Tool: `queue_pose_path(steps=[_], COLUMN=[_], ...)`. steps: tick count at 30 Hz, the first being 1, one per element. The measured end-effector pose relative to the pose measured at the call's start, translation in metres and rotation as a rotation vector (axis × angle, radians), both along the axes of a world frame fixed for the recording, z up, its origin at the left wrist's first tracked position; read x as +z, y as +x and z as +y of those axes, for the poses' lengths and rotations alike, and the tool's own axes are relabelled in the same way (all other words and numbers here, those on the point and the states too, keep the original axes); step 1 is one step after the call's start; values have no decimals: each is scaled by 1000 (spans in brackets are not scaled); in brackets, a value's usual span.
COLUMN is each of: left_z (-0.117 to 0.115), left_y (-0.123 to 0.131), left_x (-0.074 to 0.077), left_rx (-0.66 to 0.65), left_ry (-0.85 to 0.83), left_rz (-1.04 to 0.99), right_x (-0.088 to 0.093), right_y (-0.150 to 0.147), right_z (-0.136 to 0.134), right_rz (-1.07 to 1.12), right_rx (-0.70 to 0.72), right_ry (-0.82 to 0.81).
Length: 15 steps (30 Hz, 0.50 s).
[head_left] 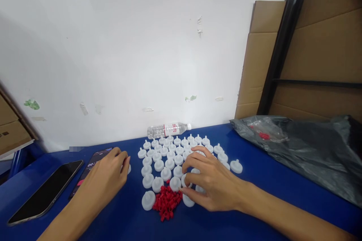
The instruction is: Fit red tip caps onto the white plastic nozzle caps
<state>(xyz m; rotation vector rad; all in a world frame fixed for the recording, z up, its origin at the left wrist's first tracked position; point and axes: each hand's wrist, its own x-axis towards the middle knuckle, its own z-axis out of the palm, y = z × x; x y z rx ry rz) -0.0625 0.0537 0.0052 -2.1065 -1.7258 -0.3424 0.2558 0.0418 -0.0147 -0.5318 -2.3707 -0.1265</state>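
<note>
On the blue table, many white nozzle caps stand in rough rows with their tips up. A heap of small red tube-shaped tips lies in front of them. My left hand is curled to the left of the rows, with a white nozzle cap showing at its fingertips and mostly hidden behind them. Over the right side of the rows, my right hand has its fingers bent and spread, thumb apart from the index finger beside the red heap. Several caps are partly covered by it, and I see nothing gripped in it.
Two phones lie at the left, one with a dark screen and one with a lit timer screen partly under my left forearm. A clear bottle lies along the wall. Grey plastic sheeting covers the right side, below cardboard.
</note>
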Motion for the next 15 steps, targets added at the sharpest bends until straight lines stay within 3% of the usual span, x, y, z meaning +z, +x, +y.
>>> queue_pose_path(steps=[5, 7, 11, 15], left_z=[-4, -6, -13, -36], left_y=[2, 6, 22, 49], left_x=[-6, -4, 5, 8], left_rx=[27, -2, -248, -584], left_ry=[-74, -32, 138, 56], left_rz=[119, 121, -12, -150], right_x=[-1, -1, 0, 3], right_y=[0, 0, 0, 0], right_z=[1, 1, 1, 0], right_rz=[-51, -75, -86, -33], right_rx=[16, 26, 40, 67], right_ry=[3, 2, 17, 57])
